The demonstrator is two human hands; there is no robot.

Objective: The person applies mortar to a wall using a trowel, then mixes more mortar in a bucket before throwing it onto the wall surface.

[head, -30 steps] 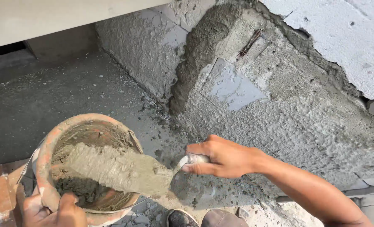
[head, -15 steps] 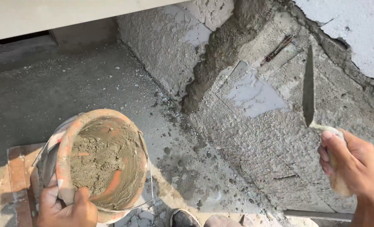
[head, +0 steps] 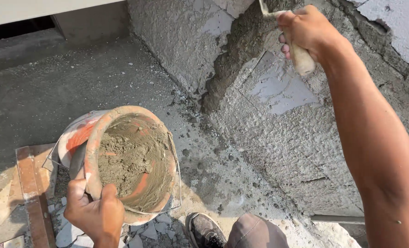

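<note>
Mortar (head: 128, 165), grey and wet, fills the lower part of an orange bucket (head: 91, 151) that is tilted toward the camera. The left hand (head: 94, 213) grips the bucket's near rim, thumb inside the lip and fingers (head: 75, 193) closed around the outside wall. A thin wire handle (head: 177, 174) hangs along the bucket's right side. The right hand (head: 305, 30) is raised to the top of the view, its fingers wrapped tight around the pale wooden handle of a trowel (head: 301, 57); only a sliver of the blade shows at the upper edge, pressed against a dark band of fresh mortar in the corner of the rough grey wall (head: 278, 138). A smoother, lighter patch (head: 282, 87) sits on the wall just below that hand. The bare forearm (head: 374, 151) runs down the right side. Beneath the bucket lie pale broken chips (head: 154, 227) on the concrete floor (head: 52, 92), with a reddish wooden frame (head: 29, 193) to the left. A dark shoe (head: 204, 229) and a grey trouser knee (head: 255, 232) show at the bottom edge.
</note>
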